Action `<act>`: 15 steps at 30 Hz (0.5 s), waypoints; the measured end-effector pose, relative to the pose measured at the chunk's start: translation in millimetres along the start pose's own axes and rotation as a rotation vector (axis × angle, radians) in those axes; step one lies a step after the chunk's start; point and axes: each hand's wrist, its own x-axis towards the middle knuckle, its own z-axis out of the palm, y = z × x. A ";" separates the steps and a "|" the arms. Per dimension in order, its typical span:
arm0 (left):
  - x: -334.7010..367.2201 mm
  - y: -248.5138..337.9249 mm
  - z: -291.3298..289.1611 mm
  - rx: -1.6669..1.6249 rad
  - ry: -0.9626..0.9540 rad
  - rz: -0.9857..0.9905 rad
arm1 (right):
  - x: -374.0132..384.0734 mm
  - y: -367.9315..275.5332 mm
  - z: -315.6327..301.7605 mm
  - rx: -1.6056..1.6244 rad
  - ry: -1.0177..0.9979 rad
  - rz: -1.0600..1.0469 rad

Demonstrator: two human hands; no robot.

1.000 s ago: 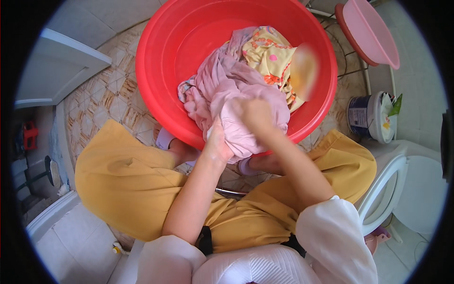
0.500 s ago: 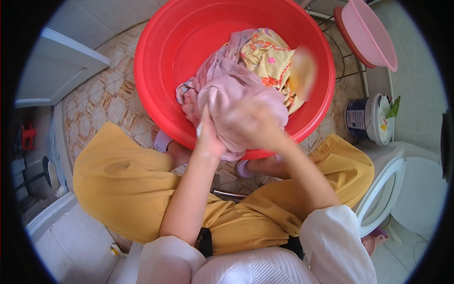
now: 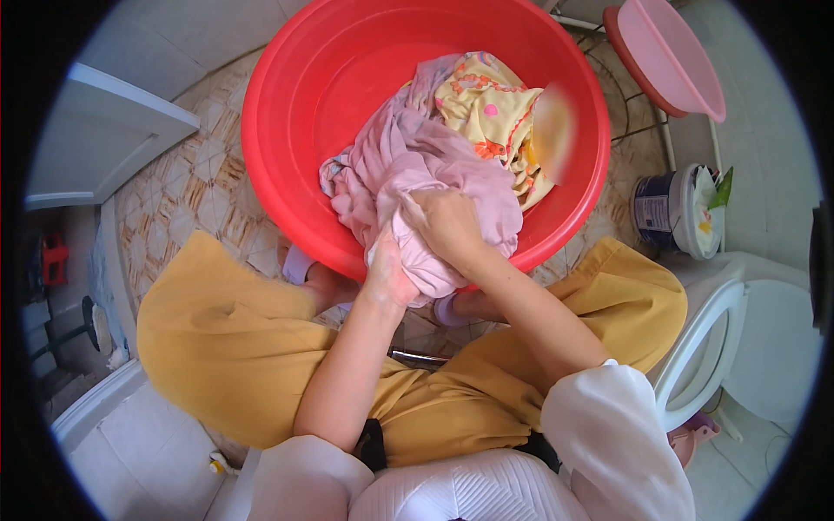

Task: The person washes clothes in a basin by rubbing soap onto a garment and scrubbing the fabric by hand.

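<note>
A pink garment (image 3: 400, 143) lies bunched in a large red basin (image 3: 291, 130), its near part drawn up over the near rim. My left hand (image 3: 388, 271) is closed on the near edge of this cloth, with whitish suds on the wrist. My right hand (image 3: 447, 224) grips a fold of the same cloth just above and to the right, its fingers curled into the fabric. A yellow garment with orange and pink prints (image 3: 486, 104) lies behind the pink cloth, on the basin's right side.
Right of the basin are a pink basin (image 3: 673, 56) leaning on a rack, a dark bucket (image 3: 656, 208) with a white lid, and a toilet (image 3: 704, 347). A white door (image 3: 104, 130) stands at the left. Patterned floor tiles (image 3: 217, 187) surround the basin.
My right hand, blurred half a second ago, has come down left onto the pink cloth and now grips it. The left hand keeps its hold, slightly lower.
</note>
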 end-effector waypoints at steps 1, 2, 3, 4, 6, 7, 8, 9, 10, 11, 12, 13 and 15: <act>1.6 1.4 -12.3 0.091 0.054 0.019 | -4.3 -5.4 1.9 -0.043 0.038 -0.093; 3.4 3.4 -23.2 0.181 0.108 0.039 | -10.6 -12.9 4.1 -0.087 0.076 -0.185; 3.9 4.5 -25.4 0.183 0.107 0.039 | -17.1 -38.8 1.5 0.137 0.169 -0.411; 4.4 5.7 -27.3 0.157 0.148 0.057 | -16.1 -35.3 1.2 0.138 0.170 -0.411; 6.8 7.2 -29.9 0.099 0.226 0.097 | -10.4 -11.2 2.7 0.007 0.141 -0.314; 7.0 3.9 4.5 0.095 0.215 0.084 | -4.0 18.6 2.0 0.095 0.060 0.020; -3.3 11.8 22.5 0.098 0.226 0.098 | 12.9 23.9 -24.7 0.023 -0.172 0.201; -3.9 12.8 41.0 0.187 0.234 0.145 | 15.1 57.2 -26.7 -0.144 -0.111 0.253; -9.5 21.6 50.0 0.276 0.258 0.214 | 14.1 58.7 -40.7 -0.024 -0.117 0.314; -14.3 30.7 55.9 0.302 0.337 0.262 | 14.6 57.2 -52.3 0.096 -0.123 0.375; -15.8 35.8 53.9 0.302 0.341 0.267 | 14.2 60.1 -54.2 0.101 -0.127 0.371; -16.8 40.7 50.6 0.353 0.313 0.349 | 15.4 62.5 -55.0 0.144 -0.186 0.382; -12.3 42.7 46.9 0.348 0.265 0.409 | 18.5 70.1 -50.4 0.283 -0.389 0.327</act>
